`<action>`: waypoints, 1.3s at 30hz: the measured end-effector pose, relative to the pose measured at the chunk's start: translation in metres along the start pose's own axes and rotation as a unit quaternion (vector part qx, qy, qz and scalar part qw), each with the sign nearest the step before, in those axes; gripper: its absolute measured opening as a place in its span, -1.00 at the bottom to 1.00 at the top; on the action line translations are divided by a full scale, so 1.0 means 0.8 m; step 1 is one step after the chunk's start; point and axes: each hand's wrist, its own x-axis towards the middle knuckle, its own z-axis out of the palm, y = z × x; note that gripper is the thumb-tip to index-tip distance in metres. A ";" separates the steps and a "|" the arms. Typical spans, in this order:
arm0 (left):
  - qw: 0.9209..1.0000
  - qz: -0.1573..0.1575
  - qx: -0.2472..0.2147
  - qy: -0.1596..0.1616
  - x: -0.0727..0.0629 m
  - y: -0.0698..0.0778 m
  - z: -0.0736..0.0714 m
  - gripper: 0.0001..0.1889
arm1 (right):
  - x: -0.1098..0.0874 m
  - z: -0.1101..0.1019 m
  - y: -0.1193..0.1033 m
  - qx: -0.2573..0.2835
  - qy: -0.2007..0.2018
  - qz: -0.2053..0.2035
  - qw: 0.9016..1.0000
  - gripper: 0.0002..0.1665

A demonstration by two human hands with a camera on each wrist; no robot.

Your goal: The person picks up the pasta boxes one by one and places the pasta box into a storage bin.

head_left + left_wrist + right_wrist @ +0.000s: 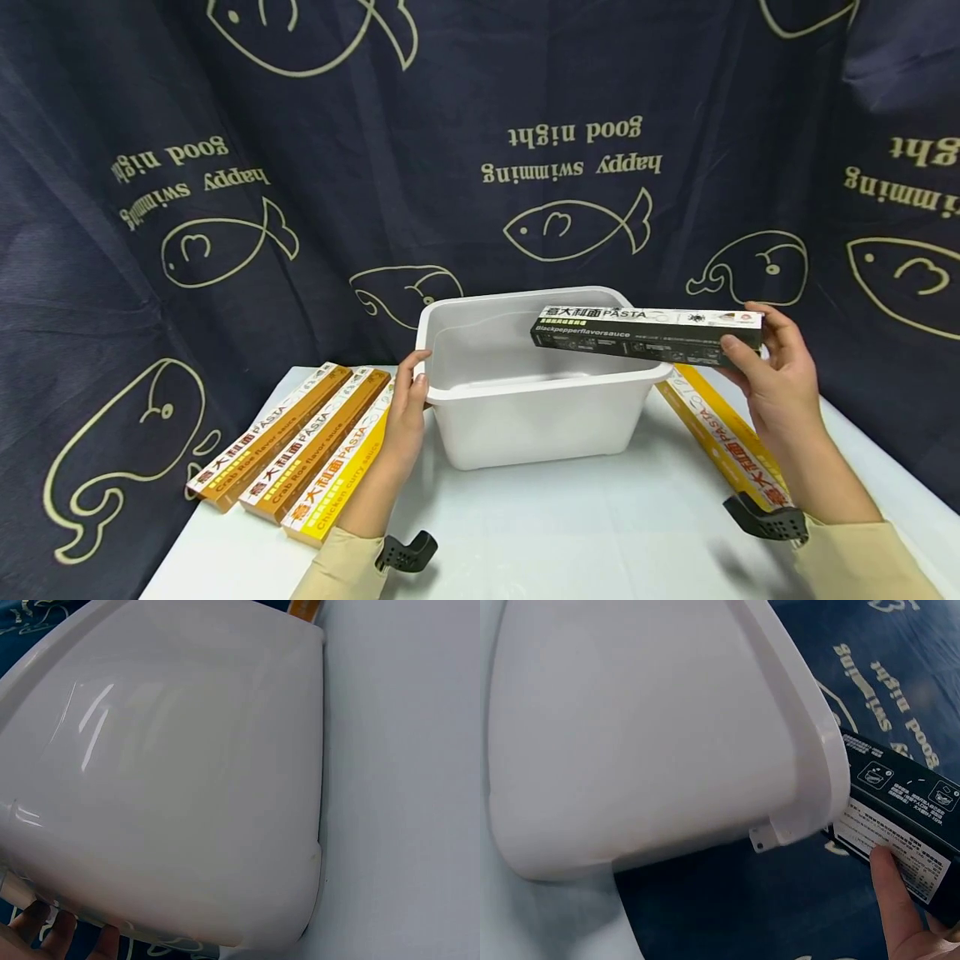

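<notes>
While a white tub [536,427] stands mid-frame, a black pasta box [637,336] slants over its right rim. The right hand [782,379] pinches the box's right end between thumb and fingers; the left hand [407,404] curls its fingers on the left rim. Steadying the tub and holding the box clear of its edge seems wise.

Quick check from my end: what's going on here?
A person's right hand holds a black pasta box by one end, its other end over the white bin. The left hand grips the bin's left rim. On the white table, two brown boxes and a yellow box lie left of the bin; at least one other yellow box lies right.
</notes>
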 end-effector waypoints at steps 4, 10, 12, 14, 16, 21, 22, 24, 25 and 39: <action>1.000 -0.002 -0.002 0.001 -0.001 0.000 0.001 -0.53 | 0.004 0.011 0.001 -0.053 0.011 0.017 0.998 -0.27; 1.000 0.002 -0.009 -0.003 0.001 -0.001 0.004 -0.54 | 0.010 0.022 0.006 -0.089 0.011 0.035 0.995 -0.25; 1.000 0.004 -0.008 -0.003 0.001 0.000 0.004 -0.54 | 0.011 0.024 0.007 -0.084 0.008 0.039 0.996 -0.24; 1.000 0.006 -0.009 -0.002 0.002 0.000 0.004 -0.54 | 0.014 0.026 0.008 -0.088 0.005 0.043 0.995 -0.24; 1.000 0.007 -0.010 0.000 0.002 0.001 0.004 -0.54 | 0.017 0.028 0.009 -0.105 -0.001 0.044 0.994 -0.23; 1.000 0.009 -0.010 0.002 0.001 0.002 0.002 -0.54 | 0.023 0.037 0.014 -0.181 -0.029 0.034 0.982 -0.23; 1.000 0.009 -0.012 0.002 0.001 0.001 0.001 -0.54 | 0.024 0.039 0.016 -0.199 -0.036 0.032 0.979 -0.23; 1.000 0.007 -0.013 0.003 0.000 0.000 0.001 -0.54 | 0.025 0.043 0.020 -0.238 -0.050 0.031 0.969 -0.23; 1.000 0.006 -0.013 0.003 0.000 -0.001 0.001 -0.54 | 0.026 0.045 0.021 -0.266 -0.057 0.033 0.962 -0.22; 1.000 0.004 -0.006 0.007 0.000 0.001 0.002 -0.54 | 0.043 0.063 0.028 -0.379 -0.159 0.114 0.905 -0.01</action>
